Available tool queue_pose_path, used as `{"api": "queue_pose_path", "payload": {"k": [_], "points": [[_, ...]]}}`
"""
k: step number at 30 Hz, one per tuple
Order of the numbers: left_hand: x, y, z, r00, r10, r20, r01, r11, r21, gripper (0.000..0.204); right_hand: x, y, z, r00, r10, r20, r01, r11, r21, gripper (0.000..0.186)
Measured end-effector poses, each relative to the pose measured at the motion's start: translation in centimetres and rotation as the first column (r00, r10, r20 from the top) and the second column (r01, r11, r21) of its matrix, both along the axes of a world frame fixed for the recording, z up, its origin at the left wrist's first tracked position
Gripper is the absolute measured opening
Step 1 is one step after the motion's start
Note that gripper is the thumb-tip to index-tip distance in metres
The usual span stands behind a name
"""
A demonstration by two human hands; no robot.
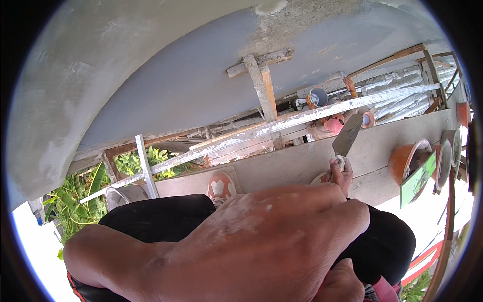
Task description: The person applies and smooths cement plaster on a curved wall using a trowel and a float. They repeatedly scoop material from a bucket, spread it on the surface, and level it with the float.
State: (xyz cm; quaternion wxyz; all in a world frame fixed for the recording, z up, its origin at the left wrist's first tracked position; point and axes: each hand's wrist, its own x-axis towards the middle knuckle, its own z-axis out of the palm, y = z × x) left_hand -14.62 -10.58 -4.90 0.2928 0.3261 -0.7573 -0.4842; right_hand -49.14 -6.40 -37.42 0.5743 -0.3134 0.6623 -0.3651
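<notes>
My right hand [341, 176] is closed around the handle of a pointed trowel [347, 135]. Its grey blade tilts up and away, above the plank walkway beyond my knees. Very close to the camera, my left hand [271, 236] fills the lower middle, with whitish dust on its back. Its fingers bend out of sight, so what they touch cannot be seen. It hides most of my right forearm. Behind it are my dark-trousered knees [156, 216] and an orange-and-white shoe [221, 185].
A curved grey plastered wall [201, 75] rises ahead, with a wooden T-shaped prop [261, 83] against it. A long whitened bar [282, 126] crosses the walkway [302, 158]. Beyond, a co-worker in a pink cap [333, 125] is near a bucket [317, 96]. Right: orange bucket [401, 160], green board [418, 180].
</notes>
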Motion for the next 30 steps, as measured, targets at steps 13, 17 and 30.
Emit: {"api": "queue_pose_path", "payload": {"k": [13, 17, 30], "points": [[-1.6, -0.3, -0.5, 0.994, 0.002, -0.107, 0.015, 0.988, 0.156, 0.047, -0.7, -0.1, 0.1, 1.0, 0.0, 0.002, 0.001, 1.0, -0.018, 0.019], [-1.5, -1.1, 1.2, 0.997, -0.07, 0.014, 0.068, 0.991, 0.118, 0.04, -0.2, 0.1, -0.6, 0.999, -0.005, 0.04, 0.006, 1.0, -0.026, 0.02], [-2.3, -1.1, 2.4, 0.792, -0.224, 0.568, 0.158, 0.974, 0.163, 0.038, -0.3, 0.2, 0.4, 1.0, 0.006, -0.028, -0.005, 1.0, 0.027, 0.02]]}}
